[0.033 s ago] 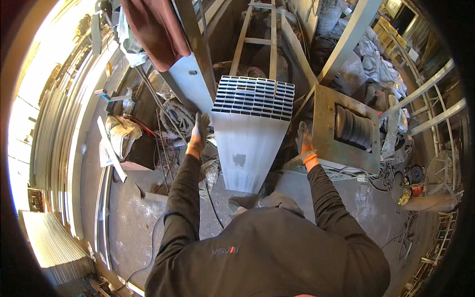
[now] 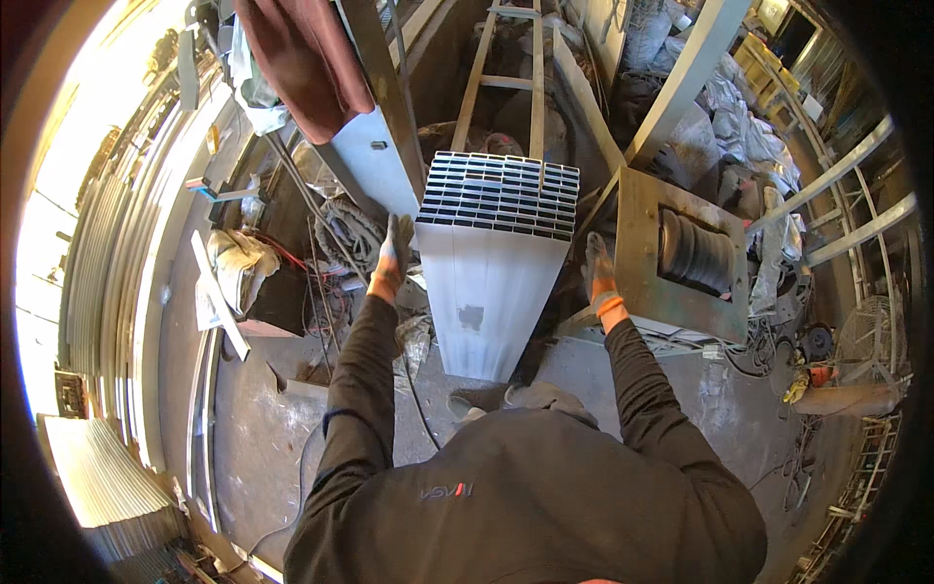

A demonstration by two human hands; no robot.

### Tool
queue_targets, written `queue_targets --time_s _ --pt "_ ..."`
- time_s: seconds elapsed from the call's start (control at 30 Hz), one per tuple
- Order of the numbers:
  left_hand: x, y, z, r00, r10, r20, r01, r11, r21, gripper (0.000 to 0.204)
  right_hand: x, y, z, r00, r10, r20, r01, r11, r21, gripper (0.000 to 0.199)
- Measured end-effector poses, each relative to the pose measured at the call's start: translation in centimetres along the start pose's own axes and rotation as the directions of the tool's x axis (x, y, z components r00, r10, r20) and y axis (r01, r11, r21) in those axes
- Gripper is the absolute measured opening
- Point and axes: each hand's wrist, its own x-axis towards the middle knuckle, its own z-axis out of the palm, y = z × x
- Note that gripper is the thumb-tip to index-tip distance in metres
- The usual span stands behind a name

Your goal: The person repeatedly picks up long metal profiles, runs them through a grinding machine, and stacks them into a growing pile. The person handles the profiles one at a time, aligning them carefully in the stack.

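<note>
A tall bundle of rectangular hollow metal tubes [image 2: 491, 302] stands between my arms, with the open tube ends stacked in rows at its far, upper end. On its left side is my left hand [image 2: 392, 255], in a grey work glove, fingers stretched out and pointing away from me. My right hand [image 2: 600, 273], gloved in grey with an orange cuff, is off the bundle's right side, its fingers also extended. Neither hand holds anything. A gap shows between the right hand and the bundle; whether the left hand touches the tubes I cannot tell.
To the right stands a metal-framed machine [image 2: 632, 263] with a ribbed black roller [image 2: 695, 251]. A ladder-like frame [image 2: 506, 82] lies beyond the bundle. Long metal profiles [image 2: 117, 253] are stacked at the left. A brown cloth [image 2: 306, 68] hangs at upper left, and a cable [image 2: 416, 399] crosses the floor.
Both hands have shifted very slightly forward, fingers still extended. The tube bundle has stayed in place.
</note>
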Motion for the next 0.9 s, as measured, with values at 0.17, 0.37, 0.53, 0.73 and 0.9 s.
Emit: queue_targets --time_s 0.17,0.37,0.53,0.73,0.9 --pt "5.8 1.4 5.6 0.979 0.203 0.003 -0.202 0.971 0.130 0.055 9.6 -11.0 4.6 0.897 -0.425 0.120 0.415 0.718 -0.559 0.092" --pt "5.4 1.4 6.7 0.985 0.147 -0.092 -0.148 0.989 -0.006 0.046 14.9 -17.2 13.1 0.798 -0.062 0.600 0.557 0.457 -0.693 0.104" --pt "4.2 2.7 7.0 0.991 0.115 -0.065 -0.110 0.991 0.080 0.048 14.4 -17.3 14.4 0.779 -0.034 0.626 0.606 0.296 -0.738 0.109" --pt "6.6 5.2 6.0 1.000 -0.028 -0.014 0.027 0.999 -0.017 0.057 16.3 -12.3 5.9 0.903 -0.419 0.096 0.408 0.766 -0.496 0.083" --pt "8.6 6.1 8.0 0.964 -0.267 0.003 0.266 0.959 -0.100 0.062 18.0 3.5 2.8 0.983 0.161 -0.090 -0.101 0.877 0.470 0.083"
